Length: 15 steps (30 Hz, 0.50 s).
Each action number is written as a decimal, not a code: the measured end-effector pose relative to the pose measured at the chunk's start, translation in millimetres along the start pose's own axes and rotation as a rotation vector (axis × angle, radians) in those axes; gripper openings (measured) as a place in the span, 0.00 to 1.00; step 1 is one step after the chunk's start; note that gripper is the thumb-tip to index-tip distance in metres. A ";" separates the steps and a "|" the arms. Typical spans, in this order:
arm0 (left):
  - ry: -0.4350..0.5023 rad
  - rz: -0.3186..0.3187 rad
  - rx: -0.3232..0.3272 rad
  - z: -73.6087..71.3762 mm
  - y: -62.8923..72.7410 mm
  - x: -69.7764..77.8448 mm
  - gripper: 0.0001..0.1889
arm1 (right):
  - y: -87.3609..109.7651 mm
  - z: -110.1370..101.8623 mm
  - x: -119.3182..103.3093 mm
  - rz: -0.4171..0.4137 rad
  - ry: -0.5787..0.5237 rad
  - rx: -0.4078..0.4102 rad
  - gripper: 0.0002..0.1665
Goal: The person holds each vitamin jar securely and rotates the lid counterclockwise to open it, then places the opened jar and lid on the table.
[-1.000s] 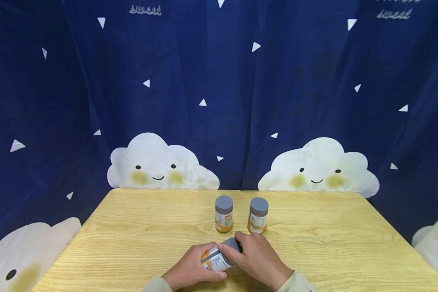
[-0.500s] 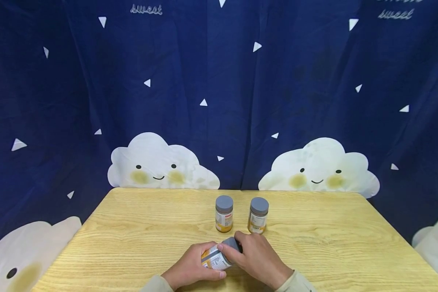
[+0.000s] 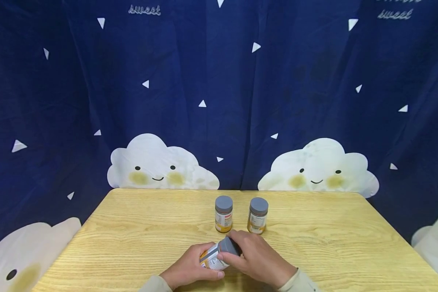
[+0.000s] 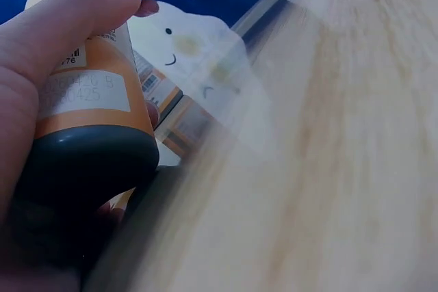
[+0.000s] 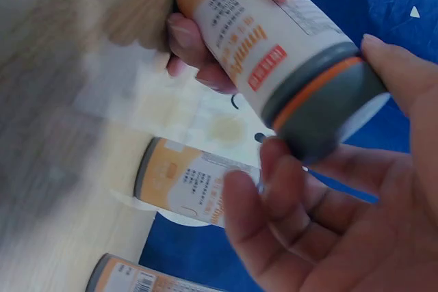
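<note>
A supplement jar with a white-and-orange label and a grey screw lid is tilted in front of me, lid end toward the upper right. My left hand grips the jar's body, thumb along the near side. At the other end my right hand holds the lid, thumb on one side and a fingertip on the other. In the right wrist view an orange ring shows between the lid and the dark collar of the jar. The left wrist view has the jar's dark base close up.
Two similar grey-lidded jars stand upright just beyond my hands: the left jar and the right jar. The light wooden table ends at a dark blue curtain printed with clouds.
My right hand has shifted its grip on the lid, its fingers moving slightly left over the top, so more of the lid shows. Left hand and jar moved only slightly; the standing jars stay put.
</note>
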<state>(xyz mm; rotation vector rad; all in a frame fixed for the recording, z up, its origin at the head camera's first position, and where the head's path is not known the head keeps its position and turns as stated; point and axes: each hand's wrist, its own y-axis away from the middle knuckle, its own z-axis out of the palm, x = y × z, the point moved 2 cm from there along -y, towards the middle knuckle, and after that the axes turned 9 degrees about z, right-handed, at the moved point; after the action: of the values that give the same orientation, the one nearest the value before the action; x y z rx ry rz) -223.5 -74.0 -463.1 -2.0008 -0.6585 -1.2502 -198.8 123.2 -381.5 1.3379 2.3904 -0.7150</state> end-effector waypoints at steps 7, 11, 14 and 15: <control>-0.012 -0.002 -0.015 -0.7 0.1 -1.2 0.16 | 0.8 -4.1 0.1 0.103 0.006 -0.045 0.24; 0.002 0.004 -0.028 -0.4 -0.6 -2.6 0.16 | 1.9 -6.5 0.7 0.178 0.044 0.013 0.29; 0.003 0.006 -0.030 -0.1 -0.9 -3.3 0.17 | 2.5 -7.7 0.3 0.209 0.070 0.076 0.28; 0.001 0.005 -0.030 -0.1 -0.9 -3.2 0.17 | 2.6 -7.9 -0.1 0.216 0.075 0.091 0.27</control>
<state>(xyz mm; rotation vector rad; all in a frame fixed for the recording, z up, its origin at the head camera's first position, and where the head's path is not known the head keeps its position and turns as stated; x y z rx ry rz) -225.5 -73.7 -465.7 -2.0248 -0.6371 -1.2645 -196.7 128.8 -375.6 1.6565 2.2456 -0.7316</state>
